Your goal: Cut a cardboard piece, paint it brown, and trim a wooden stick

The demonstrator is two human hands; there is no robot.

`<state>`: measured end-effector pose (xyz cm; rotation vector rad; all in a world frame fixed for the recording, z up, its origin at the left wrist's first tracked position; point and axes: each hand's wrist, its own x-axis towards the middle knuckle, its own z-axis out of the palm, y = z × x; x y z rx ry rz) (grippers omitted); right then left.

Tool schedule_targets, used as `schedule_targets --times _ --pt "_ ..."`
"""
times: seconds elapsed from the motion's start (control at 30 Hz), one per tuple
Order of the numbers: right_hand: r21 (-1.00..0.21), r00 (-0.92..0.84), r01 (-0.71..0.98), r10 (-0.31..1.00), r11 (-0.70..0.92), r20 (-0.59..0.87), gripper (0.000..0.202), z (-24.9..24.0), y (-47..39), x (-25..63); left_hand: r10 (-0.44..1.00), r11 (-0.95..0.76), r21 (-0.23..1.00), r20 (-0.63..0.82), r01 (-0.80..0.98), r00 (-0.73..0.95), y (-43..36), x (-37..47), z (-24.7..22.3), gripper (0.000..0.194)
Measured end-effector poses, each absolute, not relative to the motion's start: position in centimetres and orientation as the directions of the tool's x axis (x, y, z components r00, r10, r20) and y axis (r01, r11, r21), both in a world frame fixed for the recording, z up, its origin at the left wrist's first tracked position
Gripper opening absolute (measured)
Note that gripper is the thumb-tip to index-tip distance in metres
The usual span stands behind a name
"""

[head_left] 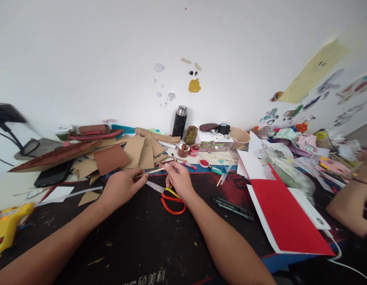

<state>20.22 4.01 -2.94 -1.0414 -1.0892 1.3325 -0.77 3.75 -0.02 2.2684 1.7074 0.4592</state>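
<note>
The left hand (122,185) pinches a stick (156,171) by its left end; the right hand (180,180) pinches its right end. It is over the mat (135,237), with scissors (163,194) just nearer. Cut card (112,159) lies far left, so some cutting looks done. The stick seems loose; I can't tell what is left.

Red and yellow over black
We see red-and-yellow scissor handles (173,197), a tan stick (156,171), a yellow glue gun (8,227) with orange patches, a red sheet (290,217), and a black desk mat (135,245) printed with white characters.
</note>
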Motion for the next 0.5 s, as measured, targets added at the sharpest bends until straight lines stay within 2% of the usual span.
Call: schedule_targets --times 0.33,0.5 --pt "-0.974 -0.117 -0.222 0.993 -0.037 -0.011 0.040 -3.19 4.10 20.41 0.954 -0.301 0.445 0.146 0.843 0.263 3.87 -1.26 -0.71 0.048" --pt "-0.971 -0.063 -0.239 0.998 -0.023 -0.008 0.041 -3.30 4.32 20.56 0.946 -0.322 0.567 0.171 0.758 0.274 4.11 -1.15 -0.64 0.044"
